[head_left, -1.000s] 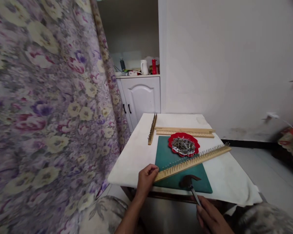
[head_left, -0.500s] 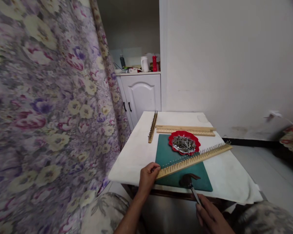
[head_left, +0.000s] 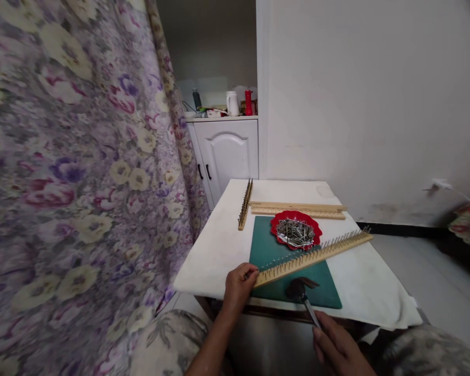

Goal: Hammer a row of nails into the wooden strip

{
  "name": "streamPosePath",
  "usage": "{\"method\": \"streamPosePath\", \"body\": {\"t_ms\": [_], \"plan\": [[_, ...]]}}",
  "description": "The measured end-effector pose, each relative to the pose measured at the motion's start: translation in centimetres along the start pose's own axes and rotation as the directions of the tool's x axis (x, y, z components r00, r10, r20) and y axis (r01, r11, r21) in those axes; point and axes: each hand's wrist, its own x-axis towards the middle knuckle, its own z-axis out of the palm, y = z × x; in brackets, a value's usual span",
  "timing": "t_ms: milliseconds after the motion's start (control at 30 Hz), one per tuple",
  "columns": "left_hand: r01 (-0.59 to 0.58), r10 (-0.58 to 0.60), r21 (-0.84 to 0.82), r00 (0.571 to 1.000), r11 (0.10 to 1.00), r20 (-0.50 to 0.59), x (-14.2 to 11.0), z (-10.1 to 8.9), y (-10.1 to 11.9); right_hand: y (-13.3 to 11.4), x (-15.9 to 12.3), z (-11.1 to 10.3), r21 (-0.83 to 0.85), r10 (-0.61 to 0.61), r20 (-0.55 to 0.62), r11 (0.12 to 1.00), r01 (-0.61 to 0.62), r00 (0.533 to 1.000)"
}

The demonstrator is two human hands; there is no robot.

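A wooden strip (head_left: pixel 317 257) studded with rows of upright nails lies slantwise over the green mat (head_left: pixel 264 237). At its near left end is my left hand (head_left: pixel 238 282), thumb and fingertips pinched together against the wood. Whatever is between those fingertips is too small to make out. My right hand (head_left: pixel 335 342) is wrapped round the handle of a claw hammer (head_left: pixel 297 289). The hammer's dark head hangs over the front of the mat, just below the strip and apart from it. Behind the strip, a red scalloped dish (head_left: pixel 274 224) holds a heap of loose nails (head_left: pixel 295 233).
A second nail-studded strip (head_left: pixel 245 206) lies at the table's left, and bare wooden strips (head_left: pixel 297 207) lie behind the dish. White cloth (head_left: pixel 211 256) covers the table. A floral curtain (head_left: pixel 82 183) hangs at left; a white cabinet (head_left: pixel 231 151) and wall stand behind.
The hammer head has moved slightly to the left with my right hand. My left hand has shifted a little right and down, still pinching at the strip's end.
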Motion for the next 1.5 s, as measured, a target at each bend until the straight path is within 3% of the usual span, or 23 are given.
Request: {"method": "streamPosePath", "body": {"t_ms": [67,167,300,400,633,1167,1367,1500], "plan": [[0.005,-0.005,-0.020,1.000,1.000,-0.001,0.0,0.0,-0.1,-1.2,0.1,0.3,0.035,0.004,-0.001,0.999,-0.004,1.000],[-0.003,0.003,-0.035,1.000,0.999,-0.001,0.0,0.1,-0.1,-3.9,0.9,0.9,0.033,-0.028,0.133,0.999,0.024,0.991],[-0.016,0.016,-0.029,1.000,0.999,0.006,0.1,0.2,-0.3,-7.4,3.0,1.8,-0.060,-0.154,0.267,0.983,0.176,0.951],[-0.017,0.017,-0.004,1.000,1.000,0.004,0.1,0.4,-0.4,-8.5,4.2,2.6,-0.121,-0.220,0.292,0.957,0.264,0.931],[-0.015,0.015,0.013,1.000,1.000,0.001,0.2,0.4,-0.2,-7.5,5.5,3.7,-0.196,-0.303,0.289,0.910,0.366,0.908],[0.009,-0.009,0.024,1.000,1.000,-0.005,0.2,0.5,-0.3,-7.3,5.6,3.8,-0.234,-0.330,0.289,0.886,0.400,0.899],[0.001,-0.002,-0.002,1.000,1.000,-0.007,0.1,0.5,-0.2,-8.0,4.7,3.2,-0.169,-0.287,0.287,0.924,0.344,0.914],[0.003,-0.003,-0.029,1.000,1.000,-0.001,0.1,0.6,-0.7,-7.2,2.8,1.8,-0.096,-0.186,0.222,0.973,0.211,0.957]]}}
